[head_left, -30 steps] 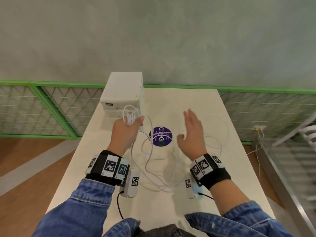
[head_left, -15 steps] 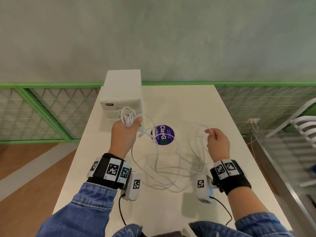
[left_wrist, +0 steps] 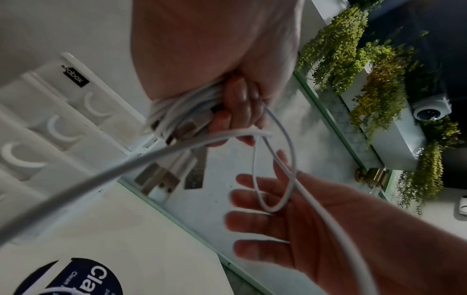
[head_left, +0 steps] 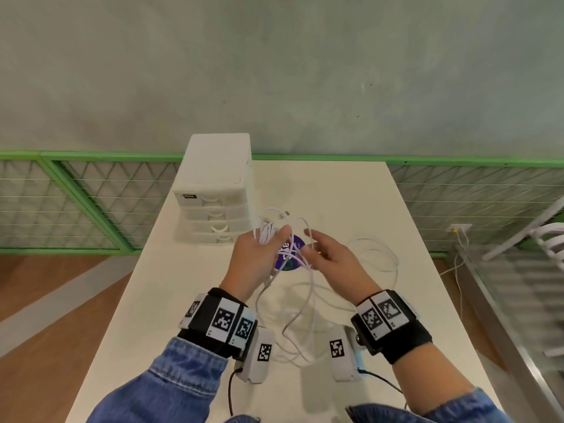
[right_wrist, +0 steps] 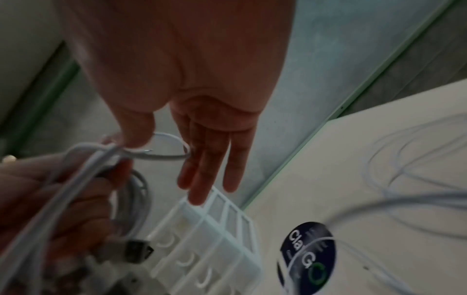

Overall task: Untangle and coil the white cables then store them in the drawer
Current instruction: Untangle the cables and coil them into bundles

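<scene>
Left hand [head_left: 259, 257] grips a bundle of coiled white cables [head_left: 268, 232] above the table [head_left: 189, 300], just in front of the drawer unit [head_left: 213, 190], whose drawers are closed. Right hand [head_left: 332, 264], fingers [left_wrist: 250, 217] straight and spread, has a cable strand draped across it. Loose cable loops [head_left: 378, 257] lie on the table beside a round purple sticker [head_left: 288, 265].
</scene>
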